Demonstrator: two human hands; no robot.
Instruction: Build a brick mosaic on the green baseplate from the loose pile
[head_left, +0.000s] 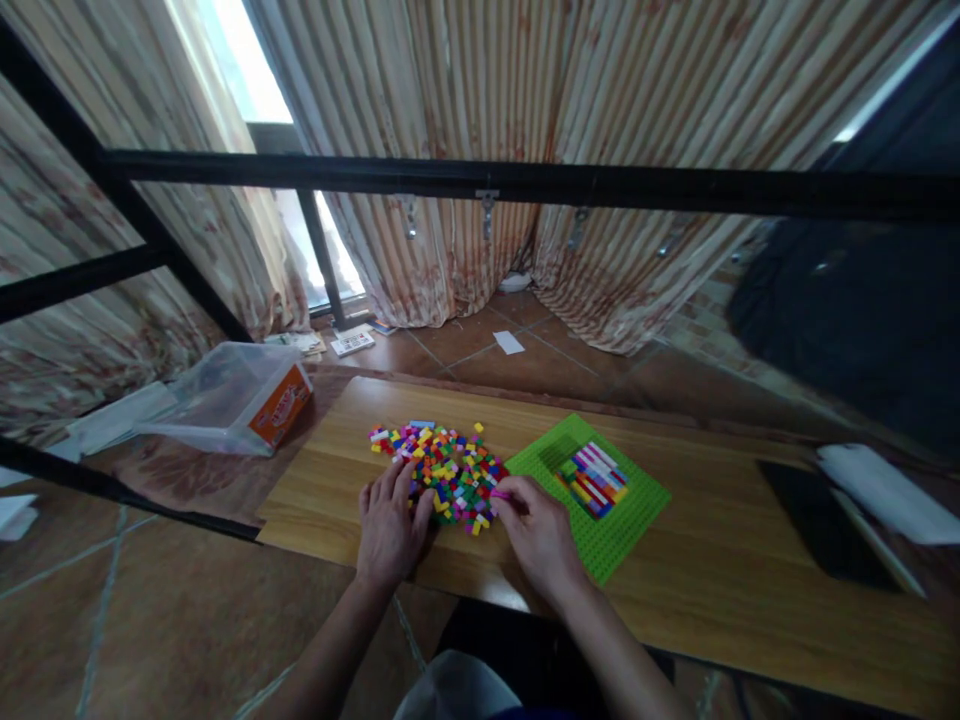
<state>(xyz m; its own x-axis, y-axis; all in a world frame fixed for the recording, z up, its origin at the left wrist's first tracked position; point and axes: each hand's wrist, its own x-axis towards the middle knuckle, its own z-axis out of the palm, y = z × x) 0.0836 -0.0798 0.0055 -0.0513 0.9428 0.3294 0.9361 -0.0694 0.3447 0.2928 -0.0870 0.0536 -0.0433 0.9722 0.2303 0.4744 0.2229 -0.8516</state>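
Note:
A heap of small multicoloured toy bricks (450,470) lies spread on the wooden table. My left hand (391,525) rests over the heap's near left side, fingers spread apart on the bricks. At the heap's right edge, my right hand (540,530) pinches a magenta toy brick (501,493) between thumb and fingertips. Just beyond that hand is a green studded baseplate (630,535), turned at an angle, its near left part hidden behind the hand. On the baseplate sits a block of coloured bricks (596,480) laid in rows, with white, red, yellow and purple ones showing.
A clear plastic bin (217,390) with an orange label stands left of the table (712,560). A dark flat object (825,520) and a white bundle (892,490) lie at the right end. A black metal bar (450,175) crosses in front of the curtains (480,80).

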